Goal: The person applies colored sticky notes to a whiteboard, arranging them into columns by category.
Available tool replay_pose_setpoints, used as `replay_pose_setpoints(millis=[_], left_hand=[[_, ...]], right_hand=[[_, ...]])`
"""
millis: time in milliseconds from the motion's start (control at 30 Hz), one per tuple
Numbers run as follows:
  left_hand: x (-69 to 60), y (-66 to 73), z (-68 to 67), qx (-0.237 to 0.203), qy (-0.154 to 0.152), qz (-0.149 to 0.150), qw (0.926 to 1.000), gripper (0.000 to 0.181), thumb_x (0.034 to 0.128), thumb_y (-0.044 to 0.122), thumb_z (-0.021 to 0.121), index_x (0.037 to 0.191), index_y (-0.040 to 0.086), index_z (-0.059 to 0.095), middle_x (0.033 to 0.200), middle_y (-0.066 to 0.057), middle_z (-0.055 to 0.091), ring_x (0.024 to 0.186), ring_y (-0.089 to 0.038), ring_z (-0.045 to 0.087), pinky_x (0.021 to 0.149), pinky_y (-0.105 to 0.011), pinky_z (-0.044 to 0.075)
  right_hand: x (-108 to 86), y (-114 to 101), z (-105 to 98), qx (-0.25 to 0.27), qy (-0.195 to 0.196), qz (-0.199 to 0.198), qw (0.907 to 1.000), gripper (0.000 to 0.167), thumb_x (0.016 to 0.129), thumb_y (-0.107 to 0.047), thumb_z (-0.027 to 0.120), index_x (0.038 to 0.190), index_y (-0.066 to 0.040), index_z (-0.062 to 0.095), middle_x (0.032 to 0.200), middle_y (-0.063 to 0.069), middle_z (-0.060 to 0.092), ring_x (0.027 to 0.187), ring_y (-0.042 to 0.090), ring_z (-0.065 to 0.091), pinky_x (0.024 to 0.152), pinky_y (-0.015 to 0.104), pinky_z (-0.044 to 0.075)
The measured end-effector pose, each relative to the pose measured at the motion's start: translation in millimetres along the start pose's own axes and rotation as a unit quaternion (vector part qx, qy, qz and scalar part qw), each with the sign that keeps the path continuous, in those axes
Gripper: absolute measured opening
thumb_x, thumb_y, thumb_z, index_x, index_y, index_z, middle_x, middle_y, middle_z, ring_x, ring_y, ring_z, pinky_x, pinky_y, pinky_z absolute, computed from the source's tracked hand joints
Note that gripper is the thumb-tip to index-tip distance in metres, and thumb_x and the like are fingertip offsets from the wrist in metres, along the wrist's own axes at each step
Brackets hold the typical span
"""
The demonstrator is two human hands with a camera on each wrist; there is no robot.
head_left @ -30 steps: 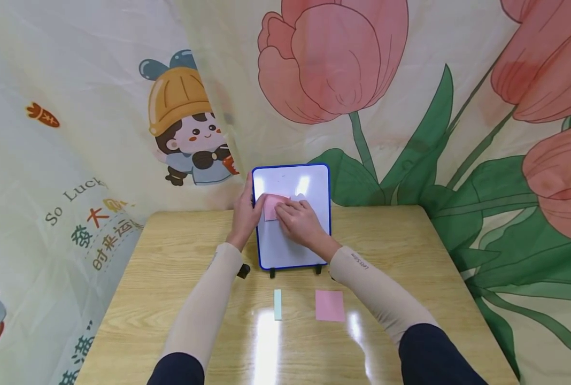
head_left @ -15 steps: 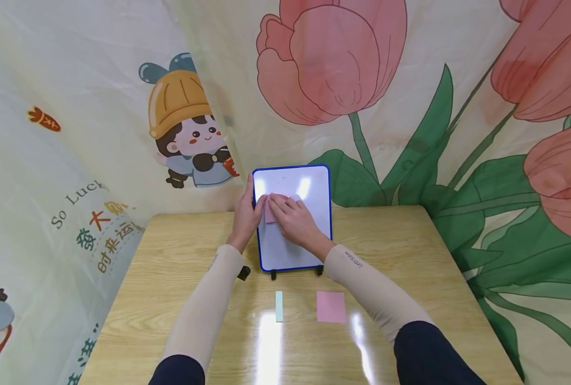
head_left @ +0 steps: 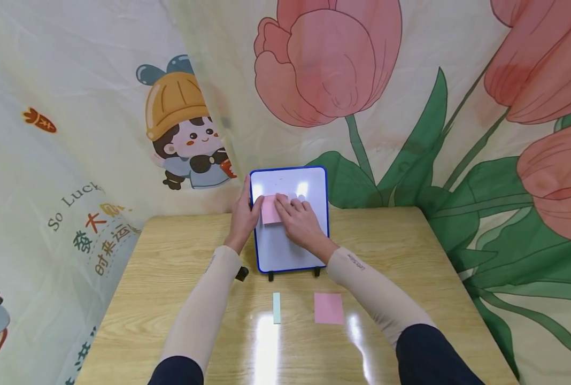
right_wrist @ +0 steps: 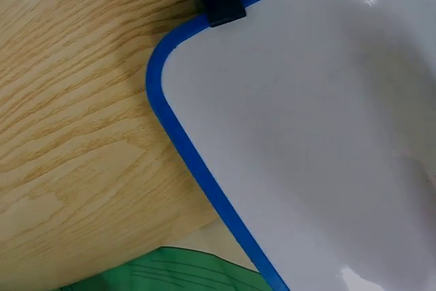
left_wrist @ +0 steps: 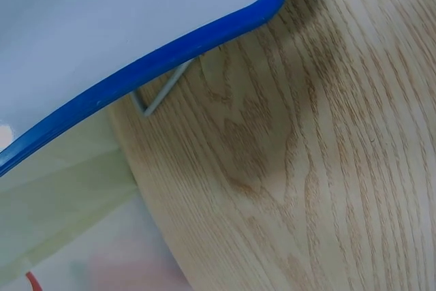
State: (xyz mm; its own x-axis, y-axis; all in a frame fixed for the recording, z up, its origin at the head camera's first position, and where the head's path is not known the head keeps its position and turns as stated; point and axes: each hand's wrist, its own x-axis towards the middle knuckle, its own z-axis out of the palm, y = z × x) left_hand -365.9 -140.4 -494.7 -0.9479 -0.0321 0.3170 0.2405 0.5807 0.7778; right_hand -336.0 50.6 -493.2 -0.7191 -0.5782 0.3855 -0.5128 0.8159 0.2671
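Observation:
A white board with a blue rim (head_left: 290,251) stands tilted on black feet. On its upper left part lies a pink square note (head_left: 270,212). The left hand (head_left: 243,216) grips the board's left edge, its thumb at the note's left side. Straight fingers of the right hand (head_left: 305,224) touch the note's upper right part and cover some of it. The board's surface also shows in the left wrist view (left_wrist: 136,11) and in the right wrist view (right_wrist: 272,120); neither hand is plainly seen there.
On the wooden table (head_left: 170,278), in front of the board, lie a narrow light green strip (head_left: 277,308) and a second pink square (head_left: 329,308). A small black object (head_left: 241,274) sits by the left forearm. Printed cloth (head_left: 247,139) hangs behind.
The right fingers slid left over the pink note, covering most of it, then moved back right, so more of the note shows. The left hand stays at the board's edge.

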Motion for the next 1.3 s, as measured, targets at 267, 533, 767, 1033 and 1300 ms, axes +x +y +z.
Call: replay_pose_setpoints(millis=[267,533,767,1033,1300], left_hand=[[1.2,-2.5,-2.5,-0.003,-0.001,0.01,0.9999,0.072,0.1022,0.04,0.051,0.16,0.03,0.009,0.165,0.008,0.018,0.151,-0.024,0.025,0.12,-0.047,0.029],[1.1,-3.6,-1.6,0.003,0.002,0.017,0.9998,0.072,0.1023,0.041,0.05,0.16,0.03,0.008,0.165,0.01,0.017,0.151,-0.022,0.025,0.12,-0.046,0.029],[-1.5,-2.4,0.3,0.006,0.003,0.017,0.9998,0.072,0.1023,0.041,0.05,0.16,0.027,0.01,0.165,0.007,0.02,0.151,-0.022,0.027,0.12,-0.044,0.029],[-2.3,-0.7,1.5,0.01,0.002,0.019,0.9998,0.073,0.1017,0.041,0.051,0.16,0.027,0.01,0.165,0.007,0.02,0.151,-0.022,0.026,0.12,-0.045,0.029],[-0.4,-2.3,0.0,-0.001,0.005,0.021,0.9998,0.071,0.1025,0.039,0.05,0.16,0.027,0.01,0.165,0.008,0.019,0.151,-0.022,0.025,0.12,-0.045,0.028]], right_hand=[[-8.8,4,4,-0.012,-0.007,0.04,0.9991,0.057,0.102,-0.023,0.042,0.156,-0.01,0.03,0.163,0.003,0.029,0.134,0.027,0.044,0.099,0.041,0.042],[-10.6,-1,10,0.003,-0.003,0.037,0.9993,0.064,0.099,-0.026,0.043,0.157,-0.008,0.024,0.166,0.005,0.021,0.151,0.031,0.021,0.117,0.049,0.027],[-4.9,-12,14,0.026,0.009,-0.015,0.9995,0.066,0.102,-0.042,0.033,0.158,-0.011,0.02,0.167,0.005,0.013,0.154,0.03,0.009,0.124,0.052,0.011],[-2.0,-13,15,0.049,-0.037,-0.001,0.9981,0.074,0.102,-0.052,0.029,0.16,-0.011,0.008,0.168,0.004,0.0,0.155,0.029,-0.002,0.125,0.051,-0.002],[-4.1,-8,15,0.057,-0.054,0.022,0.9967,0.076,0.101,-0.055,0.029,0.16,-0.012,0.006,0.168,0.003,-0.002,0.155,0.029,-0.006,0.125,0.05,-0.006]])
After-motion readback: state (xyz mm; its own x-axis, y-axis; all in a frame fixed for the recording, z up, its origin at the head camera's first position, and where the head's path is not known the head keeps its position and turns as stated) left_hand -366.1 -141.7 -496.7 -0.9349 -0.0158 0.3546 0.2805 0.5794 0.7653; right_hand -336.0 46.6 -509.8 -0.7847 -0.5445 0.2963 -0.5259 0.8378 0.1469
